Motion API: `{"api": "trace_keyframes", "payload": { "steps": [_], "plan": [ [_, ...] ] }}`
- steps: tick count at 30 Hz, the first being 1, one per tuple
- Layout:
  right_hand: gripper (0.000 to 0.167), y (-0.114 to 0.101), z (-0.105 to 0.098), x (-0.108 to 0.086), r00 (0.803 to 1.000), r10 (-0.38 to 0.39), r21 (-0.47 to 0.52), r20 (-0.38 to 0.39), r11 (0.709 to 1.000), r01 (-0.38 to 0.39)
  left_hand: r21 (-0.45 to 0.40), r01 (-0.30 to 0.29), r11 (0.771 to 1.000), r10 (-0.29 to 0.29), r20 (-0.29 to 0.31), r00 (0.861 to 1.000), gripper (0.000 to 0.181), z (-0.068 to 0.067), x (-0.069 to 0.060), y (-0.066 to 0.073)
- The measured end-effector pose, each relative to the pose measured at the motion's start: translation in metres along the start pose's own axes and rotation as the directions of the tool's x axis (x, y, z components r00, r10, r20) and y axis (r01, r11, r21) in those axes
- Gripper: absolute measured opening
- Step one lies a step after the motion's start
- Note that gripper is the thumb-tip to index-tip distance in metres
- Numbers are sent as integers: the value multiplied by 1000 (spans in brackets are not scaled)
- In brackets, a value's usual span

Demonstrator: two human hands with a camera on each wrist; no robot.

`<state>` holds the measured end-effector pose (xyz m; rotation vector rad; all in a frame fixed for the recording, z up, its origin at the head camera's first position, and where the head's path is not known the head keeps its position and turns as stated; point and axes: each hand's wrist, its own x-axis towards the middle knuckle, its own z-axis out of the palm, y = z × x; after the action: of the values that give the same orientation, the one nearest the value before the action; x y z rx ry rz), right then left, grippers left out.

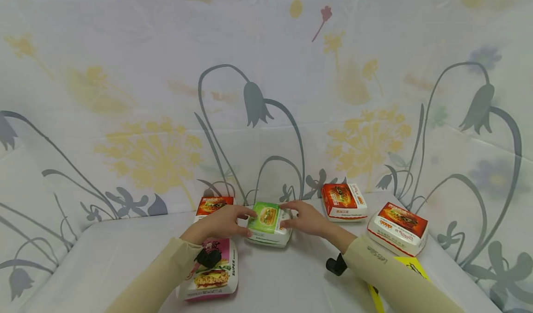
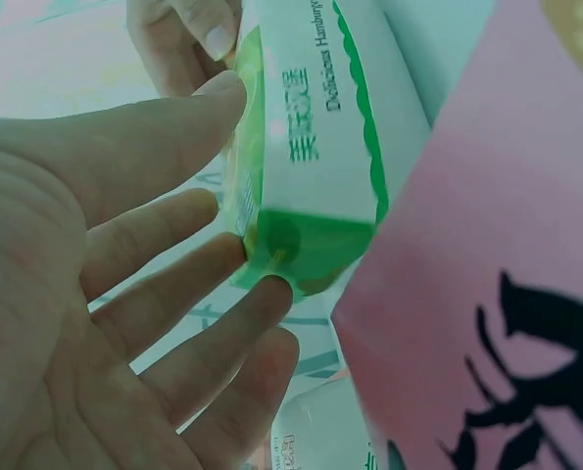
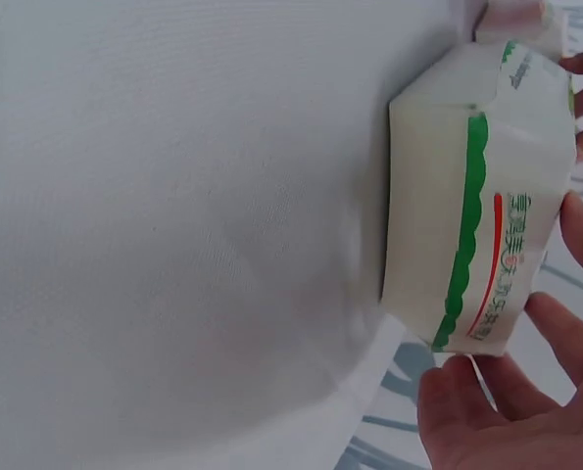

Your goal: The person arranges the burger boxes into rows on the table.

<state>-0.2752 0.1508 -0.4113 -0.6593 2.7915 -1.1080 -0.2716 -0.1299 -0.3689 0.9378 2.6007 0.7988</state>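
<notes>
1. Left hand [image 1: 225, 223]: fingers [image 2: 173, 299] straight and spread, tips at one end of the green-and-white box [image 1: 268, 217], thumb by the lid edge. Not wrapped round it.
2. Right hand [image 1: 309, 218]: fingers spread, slightly bent, at the opposite end; thumb near the lid. Not closed round the box; can't tell how firmly they press.
3. Box is between the two hands, mid-surface [image 1: 300, 283], lid up. Front reads "Delicious Hamburger", with 美味汉堡 beside it in the left wrist view. Burger picture on the green lid. Right wrist view: green characters and a red line on a side panel, not fully legible.
4. Pose: both forearms come in from the near edge and converge on the box. Left palm faces its wrist camera. Light sleeves; the right sleeve [image 1: 395, 271] has dark lettering, "Let's", rest unclear.
5. Pink box [image 1: 212, 280]: under/beside the left wrist, "SUPER" on its side, sandwich picture.
6. Red-lidded box [image 1: 215, 204]: just behind the left hand, partly hidden.
7. Second red-lidded box [image 1: 343, 202]: beyond the right hand, "Delicious Hamburger" on front.
8. Third red-lidded box [image 1: 397, 230]: farther right, small print unreadable.
9. Yellow item [image 1: 412, 263]: partly behind the right sleeve, black marks.
10. Flower-print cloth [image 1: 266, 35] behind everything.
</notes>
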Motion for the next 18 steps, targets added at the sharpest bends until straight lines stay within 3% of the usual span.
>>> {"api": "trace_keyframes", "payload": {
  "steps": [8,13,18],
  "plan": [
    [52,-6,-1,-5,999,22,17,28,1000,-22,-16,32,999,-33,-28,999,51,-2,-3,-5],
    [52,-11,-1,-8,999,29,3,16,1000,-29,-7,-2,1000,2,-68,998,43,-7,-9,-5],
    [53,-15,1,-10,999,50,-16,-1,999,-50,-52,-2,999,1,-36,999,40,-7,-13,-3]
  ]
}}
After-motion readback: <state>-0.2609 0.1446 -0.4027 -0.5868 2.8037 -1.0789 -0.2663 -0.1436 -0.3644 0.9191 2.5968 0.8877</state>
